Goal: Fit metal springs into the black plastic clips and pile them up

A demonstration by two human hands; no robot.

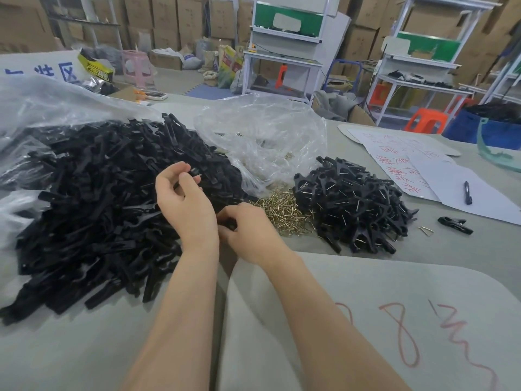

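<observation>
A big heap of loose black plastic clip parts [98, 198] covers the left of the table. Brass-coloured metal springs [282, 208] lie in a small heap at the centre. To their right stands a pile of assembled black clips [352, 204] with springs in them. My left hand [183, 204] hovers over the loose heap with its fingers curled round a black clip part. Just right of it, my right hand [248, 235] curls its fingers round another black clip part beside the springs.
Clear plastic bags [262, 136] lie behind the springs and at the far left. A single clip [454, 224] and a loose spring [425, 230] lie at the right, near paper sheets with a pen [467, 193]. Cardboard with red marks [394, 320] covers the near table.
</observation>
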